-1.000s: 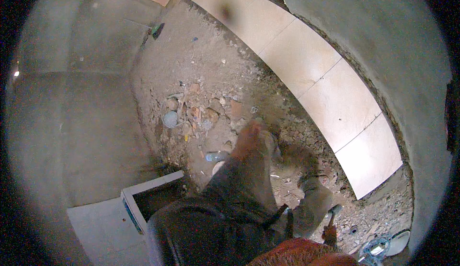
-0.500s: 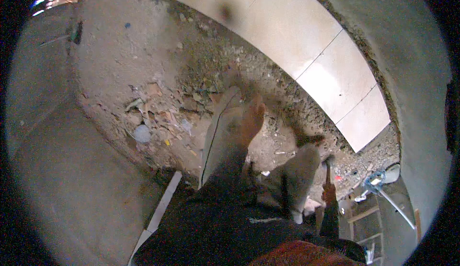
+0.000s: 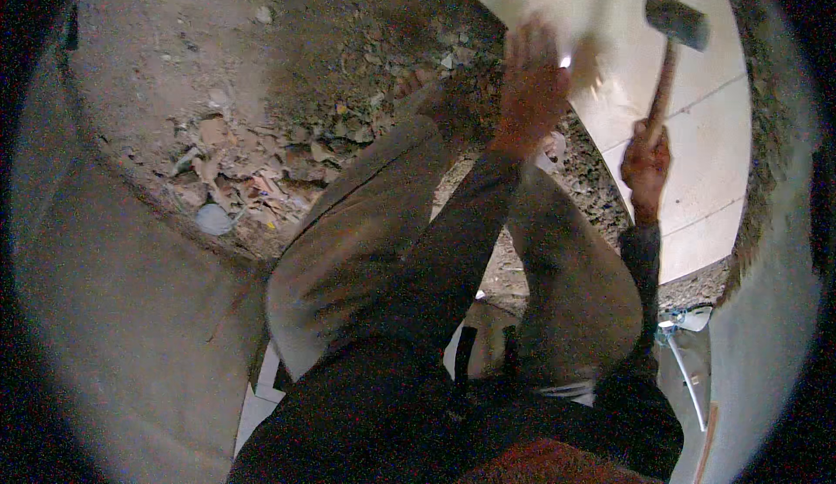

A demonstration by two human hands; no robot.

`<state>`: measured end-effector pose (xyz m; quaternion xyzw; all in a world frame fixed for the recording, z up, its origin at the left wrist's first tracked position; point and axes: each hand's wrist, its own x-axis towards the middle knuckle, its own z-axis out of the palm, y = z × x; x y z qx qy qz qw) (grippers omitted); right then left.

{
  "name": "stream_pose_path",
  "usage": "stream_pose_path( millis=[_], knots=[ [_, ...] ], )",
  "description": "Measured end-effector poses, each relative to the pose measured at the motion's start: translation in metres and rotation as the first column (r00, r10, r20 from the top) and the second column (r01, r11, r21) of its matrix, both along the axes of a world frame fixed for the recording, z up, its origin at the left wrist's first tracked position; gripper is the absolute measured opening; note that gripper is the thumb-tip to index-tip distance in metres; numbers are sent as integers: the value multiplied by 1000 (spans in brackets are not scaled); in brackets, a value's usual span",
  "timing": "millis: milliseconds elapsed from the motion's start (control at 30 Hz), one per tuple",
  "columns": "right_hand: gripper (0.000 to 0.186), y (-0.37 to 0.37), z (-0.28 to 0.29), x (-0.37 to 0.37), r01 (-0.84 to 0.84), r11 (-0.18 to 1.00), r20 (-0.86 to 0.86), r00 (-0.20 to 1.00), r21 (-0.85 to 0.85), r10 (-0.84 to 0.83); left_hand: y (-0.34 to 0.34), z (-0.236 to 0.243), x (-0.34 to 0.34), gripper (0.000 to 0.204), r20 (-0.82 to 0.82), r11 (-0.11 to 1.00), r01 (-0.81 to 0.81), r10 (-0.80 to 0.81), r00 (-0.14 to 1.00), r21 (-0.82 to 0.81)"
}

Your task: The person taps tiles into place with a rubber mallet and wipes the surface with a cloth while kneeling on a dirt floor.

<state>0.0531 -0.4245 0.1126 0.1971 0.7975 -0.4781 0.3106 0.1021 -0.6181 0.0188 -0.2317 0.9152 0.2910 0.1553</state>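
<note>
My left hand [image 3: 533, 83], slightly blurred, reaches up to the inner edge of the pale floor tiles [image 3: 701, 162] with its fingers stretched out; whether it presses on the tile I cannot tell. To its right, my right hand [image 3: 646, 166] grips the wooden handle of a mallet [image 3: 676, 22], whose dark head is raised over the tile strip. My bent legs in tan trousers [image 3: 366, 205] are below the hands, with a bare foot showing near the dark gap beside the tiles.
Broken tile pieces and rubble [image 3: 218, 148] lie on the dirt floor at left, with a round pale object [image 3: 215, 219] among them. Grey walls [image 3: 131, 327] curve along both sides. A blue and white item with a white pole [image 3: 688, 362] is at lower right.
The view has swung closer over the tiles as my body crouched. My left hand moved up to the tile edge, and my right hand raised the mallet from low at the right.
</note>
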Motion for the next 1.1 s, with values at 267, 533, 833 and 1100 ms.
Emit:
stream_pose_path(
  millis=[267,533,833,1100],
  knots=[
    [16,135,-74,-41,506,751,337,858,-424,-388,-32,-96,-39,78,-498,950,-161,7,867,-267],
    [29,132,-118,-181,166,912,44,986,-376,-161,-74,-92,-68,72,-535,923,-321,167,828,-210],
    [39,-21,-105,-141,-251,945,-447,884,-211,135,-81,-100,-79,84,-553,838,-426,186,812,-343],
    [35,-47,-56,-122,-607,723,-360,628,328,690,-88,-95,-76,81,-459,814,-388,171,872,-433]
  ],
)
